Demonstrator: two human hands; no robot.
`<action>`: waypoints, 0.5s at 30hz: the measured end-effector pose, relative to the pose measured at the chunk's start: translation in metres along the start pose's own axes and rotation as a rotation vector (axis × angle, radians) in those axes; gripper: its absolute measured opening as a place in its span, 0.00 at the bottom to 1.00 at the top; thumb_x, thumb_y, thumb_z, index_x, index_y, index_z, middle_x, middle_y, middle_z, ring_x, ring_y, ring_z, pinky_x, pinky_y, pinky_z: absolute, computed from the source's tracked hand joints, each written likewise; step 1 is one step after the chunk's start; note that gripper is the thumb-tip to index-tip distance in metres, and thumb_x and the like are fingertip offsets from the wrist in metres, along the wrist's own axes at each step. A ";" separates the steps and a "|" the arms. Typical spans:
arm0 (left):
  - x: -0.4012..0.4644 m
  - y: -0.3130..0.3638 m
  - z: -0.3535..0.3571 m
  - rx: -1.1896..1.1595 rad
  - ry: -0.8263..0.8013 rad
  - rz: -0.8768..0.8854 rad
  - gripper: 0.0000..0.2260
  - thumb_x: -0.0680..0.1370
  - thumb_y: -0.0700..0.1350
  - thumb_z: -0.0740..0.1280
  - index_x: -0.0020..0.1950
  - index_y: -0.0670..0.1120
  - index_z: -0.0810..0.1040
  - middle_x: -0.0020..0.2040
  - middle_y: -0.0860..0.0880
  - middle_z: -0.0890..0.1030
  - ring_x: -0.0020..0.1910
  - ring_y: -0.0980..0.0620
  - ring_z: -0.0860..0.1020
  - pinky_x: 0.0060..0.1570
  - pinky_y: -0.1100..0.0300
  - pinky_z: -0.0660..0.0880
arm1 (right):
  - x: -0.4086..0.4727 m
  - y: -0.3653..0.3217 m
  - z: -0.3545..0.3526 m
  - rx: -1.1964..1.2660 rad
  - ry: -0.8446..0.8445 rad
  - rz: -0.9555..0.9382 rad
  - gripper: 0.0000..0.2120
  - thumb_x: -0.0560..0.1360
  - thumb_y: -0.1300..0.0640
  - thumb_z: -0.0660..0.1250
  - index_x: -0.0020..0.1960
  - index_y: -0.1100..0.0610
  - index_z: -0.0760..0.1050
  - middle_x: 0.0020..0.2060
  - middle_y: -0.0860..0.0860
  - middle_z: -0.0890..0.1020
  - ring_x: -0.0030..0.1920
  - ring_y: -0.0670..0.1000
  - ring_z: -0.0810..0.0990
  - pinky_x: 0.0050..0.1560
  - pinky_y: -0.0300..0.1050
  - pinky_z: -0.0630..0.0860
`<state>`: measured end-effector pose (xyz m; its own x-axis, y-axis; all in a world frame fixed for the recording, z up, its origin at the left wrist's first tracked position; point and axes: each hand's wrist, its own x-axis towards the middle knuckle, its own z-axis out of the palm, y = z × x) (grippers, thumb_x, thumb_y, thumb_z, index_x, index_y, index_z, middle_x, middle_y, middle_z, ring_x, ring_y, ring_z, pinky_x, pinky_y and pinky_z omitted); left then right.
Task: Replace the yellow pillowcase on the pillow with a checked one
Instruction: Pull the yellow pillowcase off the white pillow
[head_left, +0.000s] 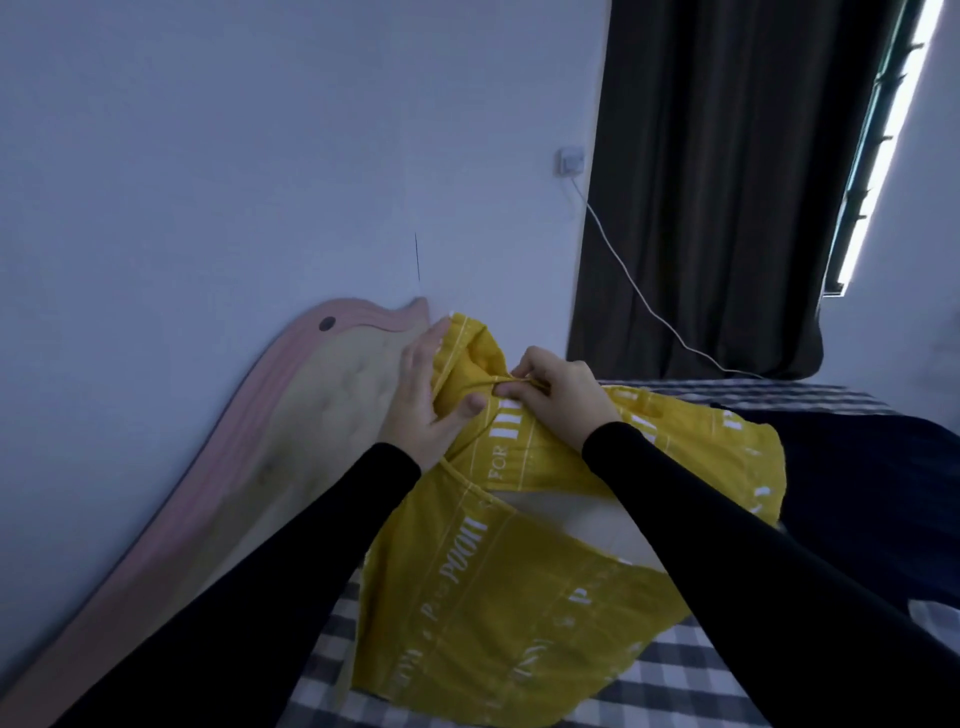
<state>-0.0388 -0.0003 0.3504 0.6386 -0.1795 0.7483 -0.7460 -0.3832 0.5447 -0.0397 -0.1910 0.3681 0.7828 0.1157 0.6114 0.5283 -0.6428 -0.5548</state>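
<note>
A pillow in a yellow pillowcase (498, 597) with white lettering stands propped on the bed against the headboard. A strip of the bare white pillow (582, 512) shows through the case's opening. My left hand (423, 400) holds the top left corner of the case, thumb pressed into the cloth. My right hand (558, 397) pinches a thin yellow tie string at the top of the case. A checked cloth (769, 397) lies on the bed behind the pillow; whether it is the checked pillowcase I cannot tell.
A pink and beige headboard (291, 415) leans along the wall on the left. The bed has a grey checked sheet (691, 670) and a dark blue blanket (872, 493) on the right. A white cable (639, 291) runs from a wall socket. Dark curtains (717, 182) hang behind.
</note>
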 end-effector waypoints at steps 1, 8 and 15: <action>-0.001 -0.001 -0.003 0.054 -0.042 0.037 0.30 0.72 0.70 0.60 0.71 0.60 0.61 0.69 0.54 0.67 0.69 0.59 0.65 0.66 0.72 0.60 | 0.005 -0.001 0.000 0.014 -0.026 0.081 0.12 0.70 0.48 0.73 0.41 0.54 0.74 0.35 0.53 0.82 0.38 0.52 0.79 0.39 0.44 0.73; 0.002 -0.010 -0.001 0.020 -0.188 -0.282 0.05 0.71 0.54 0.74 0.43 0.59 0.79 0.45 0.60 0.82 0.44 0.75 0.75 0.47 0.77 0.68 | 0.008 -0.007 0.003 0.079 -0.184 0.214 0.11 0.70 0.49 0.74 0.43 0.49 0.72 0.42 0.48 0.79 0.44 0.46 0.76 0.46 0.40 0.69; 0.014 -0.018 -0.002 -0.145 0.070 -0.437 0.08 0.76 0.49 0.70 0.40 0.47 0.82 0.30 0.58 0.80 0.29 0.65 0.74 0.34 0.71 0.71 | -0.015 -0.016 -0.003 -0.067 -0.321 0.000 0.28 0.63 0.42 0.78 0.60 0.46 0.75 0.54 0.42 0.77 0.54 0.39 0.72 0.56 0.32 0.65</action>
<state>-0.0170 0.0063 0.3519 0.8884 0.0343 0.4577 -0.4314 -0.2780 0.8582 -0.0611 -0.1848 0.3692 0.8521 0.3419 0.3962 0.5138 -0.6902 -0.5096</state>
